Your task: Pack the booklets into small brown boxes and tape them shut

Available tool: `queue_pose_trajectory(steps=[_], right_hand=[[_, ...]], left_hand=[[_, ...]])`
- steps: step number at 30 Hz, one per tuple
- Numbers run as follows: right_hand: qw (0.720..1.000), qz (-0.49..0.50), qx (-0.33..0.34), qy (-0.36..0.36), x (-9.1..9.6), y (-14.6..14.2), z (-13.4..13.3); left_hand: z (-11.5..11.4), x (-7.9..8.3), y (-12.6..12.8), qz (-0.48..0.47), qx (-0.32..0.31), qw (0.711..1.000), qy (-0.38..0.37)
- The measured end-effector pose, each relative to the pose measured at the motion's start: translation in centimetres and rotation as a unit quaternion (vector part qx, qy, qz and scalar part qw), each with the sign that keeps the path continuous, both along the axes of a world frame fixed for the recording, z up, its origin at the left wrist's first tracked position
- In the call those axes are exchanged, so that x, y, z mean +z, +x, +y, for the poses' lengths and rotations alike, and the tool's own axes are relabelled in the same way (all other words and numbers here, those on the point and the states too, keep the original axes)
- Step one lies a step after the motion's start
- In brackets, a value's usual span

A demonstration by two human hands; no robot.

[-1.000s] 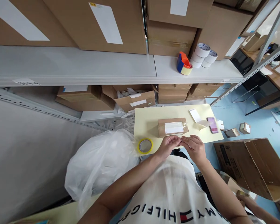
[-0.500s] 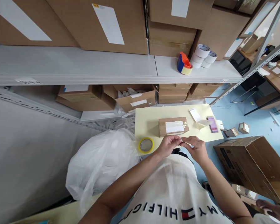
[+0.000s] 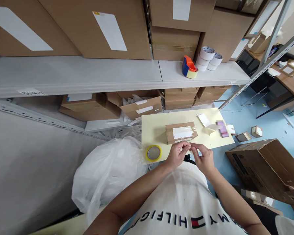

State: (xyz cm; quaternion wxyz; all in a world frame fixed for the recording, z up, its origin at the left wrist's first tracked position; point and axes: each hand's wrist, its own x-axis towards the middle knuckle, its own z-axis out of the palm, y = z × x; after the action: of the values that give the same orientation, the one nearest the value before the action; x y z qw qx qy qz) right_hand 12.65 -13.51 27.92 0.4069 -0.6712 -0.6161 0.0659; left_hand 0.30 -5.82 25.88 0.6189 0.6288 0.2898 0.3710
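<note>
Note carton [image 3: 181, 133] on surface [image 3: 152, 127]: shut, taped, labelled. Find thin strip [image 3: 183, 139] pinched in grip of left hand [image 3: 176, 155] and right hand [image 3: 204, 156], just nearside of carton. Judge sealing done, strip not yet released.

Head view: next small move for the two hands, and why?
Probably ease the right hand slightly away from the left hand: both appear to pinch a thin pale strip, fingertips nearly meeting, so a gentle pull might open or separate it. What the strip is can't be told.
</note>
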Motion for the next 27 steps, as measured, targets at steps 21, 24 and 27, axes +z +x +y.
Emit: queue_pose_trajectory(steps=[21,24,27], right_hand=[[0.999,-0.020,0.023,0.045,-1.1,-0.4,-0.5],[0.999,0.025,0.036,0.028,-0.9,0.0,-0.5],[0.996,0.074,0.040,-0.001,-0.8,0.2,-0.6]], left_hand=[[-1.3,-0.7,-0.7,-0.009,0.040,0.999,0.025],[-1.2,-0.5,-0.8,-0.001,0.034,0.998,0.055],[-1.1,-0.4,-0.8,0.016,0.030,0.996,0.078]])
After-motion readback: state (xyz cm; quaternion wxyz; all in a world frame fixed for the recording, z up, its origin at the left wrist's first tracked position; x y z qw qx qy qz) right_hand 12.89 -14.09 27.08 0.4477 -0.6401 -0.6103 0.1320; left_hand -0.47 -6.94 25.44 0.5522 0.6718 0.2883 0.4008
